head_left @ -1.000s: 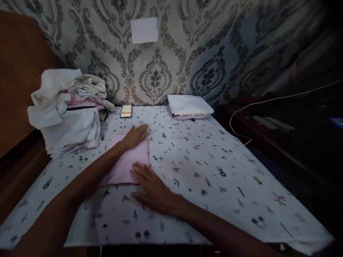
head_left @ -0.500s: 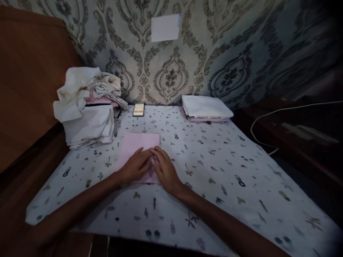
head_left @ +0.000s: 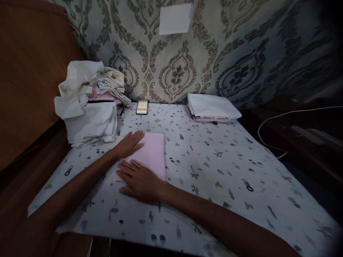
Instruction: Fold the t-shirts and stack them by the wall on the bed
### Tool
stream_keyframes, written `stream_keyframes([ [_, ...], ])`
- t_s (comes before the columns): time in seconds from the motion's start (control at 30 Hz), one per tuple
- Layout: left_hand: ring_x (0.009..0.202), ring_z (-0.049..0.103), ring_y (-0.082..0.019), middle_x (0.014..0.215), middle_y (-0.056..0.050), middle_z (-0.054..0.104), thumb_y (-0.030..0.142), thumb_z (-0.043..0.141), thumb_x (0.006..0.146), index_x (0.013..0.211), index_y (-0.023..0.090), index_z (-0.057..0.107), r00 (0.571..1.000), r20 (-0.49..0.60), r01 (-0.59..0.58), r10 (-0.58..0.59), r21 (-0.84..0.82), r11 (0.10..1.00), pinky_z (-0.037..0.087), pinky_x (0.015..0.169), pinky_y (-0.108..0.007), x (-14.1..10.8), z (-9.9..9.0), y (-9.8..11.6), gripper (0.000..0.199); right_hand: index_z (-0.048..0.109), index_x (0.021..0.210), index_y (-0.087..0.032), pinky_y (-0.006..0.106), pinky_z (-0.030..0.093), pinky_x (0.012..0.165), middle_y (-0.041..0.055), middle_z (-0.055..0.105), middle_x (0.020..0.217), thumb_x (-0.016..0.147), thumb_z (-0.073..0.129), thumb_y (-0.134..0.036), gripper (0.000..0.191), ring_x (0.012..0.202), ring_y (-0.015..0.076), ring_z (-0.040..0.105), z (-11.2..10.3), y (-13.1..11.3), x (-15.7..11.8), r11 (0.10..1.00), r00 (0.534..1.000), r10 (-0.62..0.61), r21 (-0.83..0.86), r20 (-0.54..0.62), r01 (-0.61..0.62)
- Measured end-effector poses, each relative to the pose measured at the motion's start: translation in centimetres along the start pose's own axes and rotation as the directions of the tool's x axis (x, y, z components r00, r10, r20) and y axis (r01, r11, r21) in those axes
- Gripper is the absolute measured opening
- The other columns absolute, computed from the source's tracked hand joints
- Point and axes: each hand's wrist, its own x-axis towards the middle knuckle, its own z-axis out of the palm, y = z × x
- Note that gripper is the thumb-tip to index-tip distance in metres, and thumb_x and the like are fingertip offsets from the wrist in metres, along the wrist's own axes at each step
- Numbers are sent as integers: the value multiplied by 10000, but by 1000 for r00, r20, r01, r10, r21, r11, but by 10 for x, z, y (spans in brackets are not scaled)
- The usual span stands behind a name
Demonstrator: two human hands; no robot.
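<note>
A pink folded cloth lies flat on the patterned sheet in front of me. My left hand rests flat on its far left part, fingers stretched out. Across the near left corner of the cloth lies my right hand, palm down with the fingers apart, its fingertips reaching past the cloth's left edge. The hands cover the cloth's left side and part of its near edge. Neither hand grips anything.
A heap of crumpled and folded white cloths stands at the back left, beside a brown wooden panel. A lit phone lies near the wall. At the back right is a folded stack with white on top. A pale cable hangs farther right.
Both hands, which were together over the cloth's near right part, have moved left and spread apart. My left hand is now farther up, my right hand nearer to me. The view has shifted slightly.
</note>
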Motion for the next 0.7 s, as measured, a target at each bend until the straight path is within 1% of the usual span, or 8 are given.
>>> stream_keyframes([
  [0.2,1552,122,-242,1668,-114,193,518,166,1026,1588,167,215,992,104,65,-68,28,997,83,1231,-538,40,-16,-27,664,472,1453,-129,429,231,1233,138,446,1555,987,515,-492,593,1490,243,314,-5,-3,-2,1000,999,-25,1,30,24],
  [0.3,1537,190,-241,1654,-106,262,463,190,1032,1564,179,279,996,30,85,-87,61,994,136,1222,-519,53,-20,-36,611,500,1426,-163,441,241,1223,122,466,1543,986,524,-479,542,1475,245,338,-7,-5,-1,997,997,-72,-27,34,73],
  [0.4,1420,413,-259,1514,-150,496,435,255,1020,1436,140,474,983,-93,166,-157,91,982,310,1151,-437,60,-26,-39,555,541,1380,-165,448,271,1200,122,500,1513,1006,495,-432,462,1435,245,392,-9,-9,-8,995,995,-102,4,-14,102],
  [0.47,1281,532,-280,1350,-175,619,434,277,1010,1291,126,585,964,-176,219,-201,88,972,396,1061,-414,63,-32,-37,519,553,1360,-170,445,339,1153,135,534,1472,1030,433,-384,411,1386,237,444,-13,-8,-23,998,989,13,69,-147,-3],
  [0.5,1210,567,-285,1268,-175,656,439,278,1006,1217,129,622,960,-199,214,-196,74,974,419,1019,-406,65,-34,-34,509,565,1338,-174,438,395,1102,141,574,1416,1040,396,-361,390,1330,236,492,-15,-7,-33,987,962,135,120,-238,-109],
  [0.57,1060,610,-269,1108,-144,697,473,291,993,1074,147,665,977,-169,138,-133,15,990,449,925,-369,69,-38,-29,502,616,1214,-178,418,490,948,138,662,1199,1045,350,-335,352,1133,246,592,-21,-1,-56,901,825,430,230,-367,-368],
  [0.63,912,619,-235,979,-98,704,542,352,958,992,164,672,998,-37,51,-54,-86,995,454,813,-319,74,-40,-23,497,633,1038,-185,399,509,809,111,657,984,1034,357,-351,322,933,246,611,-27,7,-76,768,670,639,274,-378,-579],
  [0.7,834,608,-211,940,-68,701,610,458,888,992,172,664,994,106,33,-15,-171,985,433,727,-284,80,-41,-18,495,606,926,-198,405,493,761,98,622,897,1015,396,-405,308,857,253,588,-31,14,-88,692,608,715,227,-344,-685],
])
